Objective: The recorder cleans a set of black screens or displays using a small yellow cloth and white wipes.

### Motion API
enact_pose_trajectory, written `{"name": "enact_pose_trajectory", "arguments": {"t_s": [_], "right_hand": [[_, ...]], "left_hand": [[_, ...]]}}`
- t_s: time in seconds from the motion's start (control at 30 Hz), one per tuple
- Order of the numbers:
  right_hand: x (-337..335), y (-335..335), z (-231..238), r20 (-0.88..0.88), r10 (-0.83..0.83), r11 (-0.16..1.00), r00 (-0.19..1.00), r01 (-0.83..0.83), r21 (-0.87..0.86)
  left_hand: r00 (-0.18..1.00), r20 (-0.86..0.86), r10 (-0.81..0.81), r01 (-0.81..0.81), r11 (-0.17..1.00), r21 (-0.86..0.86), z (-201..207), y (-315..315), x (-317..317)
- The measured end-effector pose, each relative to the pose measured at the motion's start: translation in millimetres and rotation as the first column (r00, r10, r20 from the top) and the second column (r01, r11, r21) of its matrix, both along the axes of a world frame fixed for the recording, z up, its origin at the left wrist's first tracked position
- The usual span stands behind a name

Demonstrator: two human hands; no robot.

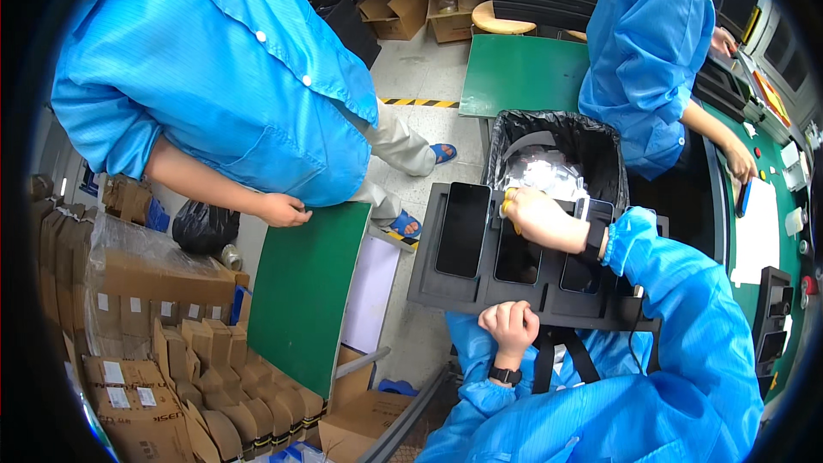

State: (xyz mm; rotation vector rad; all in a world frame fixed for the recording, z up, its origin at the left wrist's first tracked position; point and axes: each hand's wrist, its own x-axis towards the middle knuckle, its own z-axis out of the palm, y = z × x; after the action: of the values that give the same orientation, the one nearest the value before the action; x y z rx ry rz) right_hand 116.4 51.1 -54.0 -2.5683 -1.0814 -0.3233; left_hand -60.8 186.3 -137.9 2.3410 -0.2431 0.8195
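Observation:
A black tray carries several dark smartphones in its slots, among them a phone at its left end and another phone beside it. My left hand has its fingers curled over the tray's near edge. Above the second phone, my right hand reaches across the tray with its fingers pinched together at the phone's far end. Yellow finger covers show on its fingertips; whatever is between them is hidden. Just beyond the tray, a bin lined with a black bag holds crumpled clear plastic film.
A person in a blue smock stands at the left by a green board. At the right, another person handles a phone on a green bench. Cardboard boxes crowd the lower left.

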Motion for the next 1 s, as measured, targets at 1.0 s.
{"name": "enact_pose_trajectory", "arguments": {"t_s": [1.0], "right_hand": [[-56,5,-9,-0.025,0.431,0.887,0.902,-0.429,-0.170]], "left_hand": [[1.000,0.018,0.011,-0.011,1.000,0.006,-3,1,0]]}}
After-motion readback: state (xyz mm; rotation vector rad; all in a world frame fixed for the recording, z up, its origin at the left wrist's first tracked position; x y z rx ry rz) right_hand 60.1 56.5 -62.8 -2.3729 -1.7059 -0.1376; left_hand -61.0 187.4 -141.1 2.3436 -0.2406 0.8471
